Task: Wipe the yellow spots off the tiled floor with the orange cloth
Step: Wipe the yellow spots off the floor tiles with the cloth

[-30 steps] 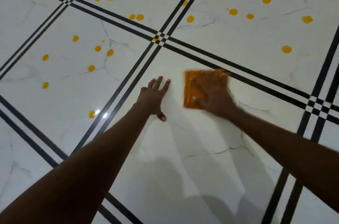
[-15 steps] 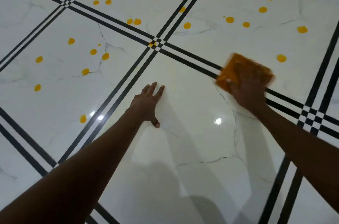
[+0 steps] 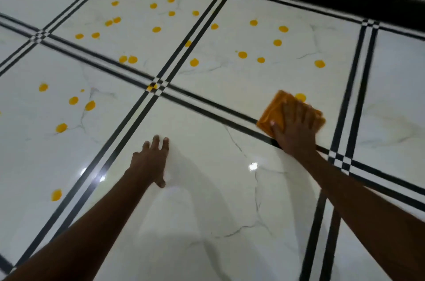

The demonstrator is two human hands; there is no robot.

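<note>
Right hand [image 3: 295, 128] is pressed flat on the folded orange cloth [image 3: 273, 112], right beside a round yellow spot [image 3: 300, 97] on the glossy white tiled floor [image 3: 207, 188]; left hand [image 3: 150, 161] is spread empty, bracing. My worry: an already-stained cloth could smear yellow around, and a hand could slip on that slick tile.

Two bare forearms, entering from the lower corners. No sleeves, cuffs or gloves within the picture. No watch, bracelet or ring visible on either wrist or finger. Bare left hand [image 3: 150, 161] slim, with long fingers and a short thumb. Bare right hand [image 3: 294, 130] slightly blurred, knuckles and pale thumbnail showing. Both forearms lean, smooth, unmarked.
</note>
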